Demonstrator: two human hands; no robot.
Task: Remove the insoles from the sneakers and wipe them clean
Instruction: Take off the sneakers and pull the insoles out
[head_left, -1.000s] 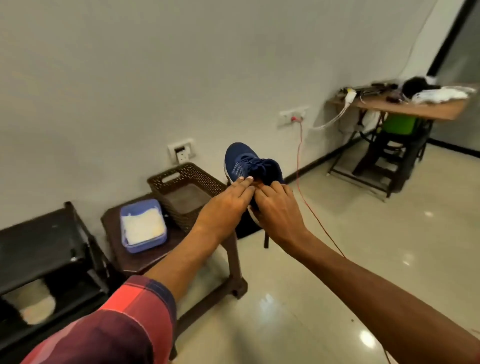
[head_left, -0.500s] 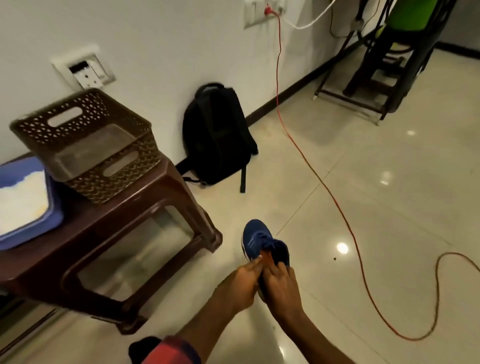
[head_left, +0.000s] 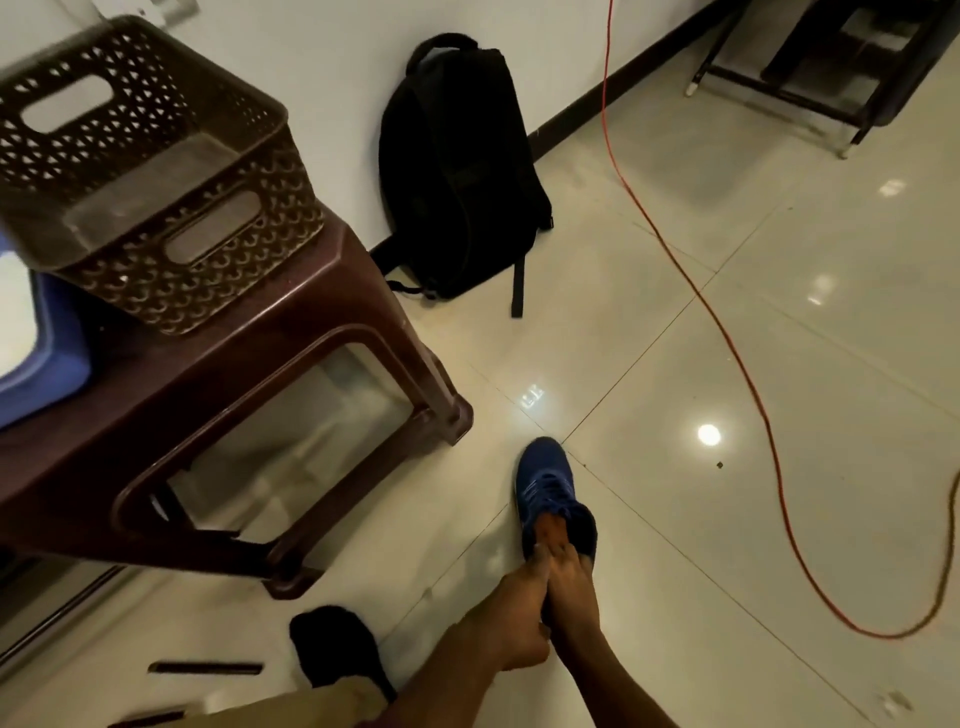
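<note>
A blue sneaker (head_left: 546, 486) rests on the tiled floor with its toe pointing away from me. An orange insole (head_left: 548, 527) shows in its opening. My left hand (head_left: 511, 616) grips the heel side of the sneaker. My right hand (head_left: 571, 587) is closed at the opening, fingers on the insole's rear end. The heel of the shoe is hidden behind both hands.
A brown plastic stool (head_left: 332, 322) stands to the left, bearing a brown perforated basket (head_left: 156, 197) and a blue tub (head_left: 47, 364). A black backpack (head_left: 457, 171) leans on the wall. An orange cable (head_left: 748, 384) snakes across the floor at right. My black-socked foot (head_left: 337, 649) is near.
The sneaker came down from chest height to the floor beside the stool, both hands still on it. My view has tilted down toward the floor.
</note>
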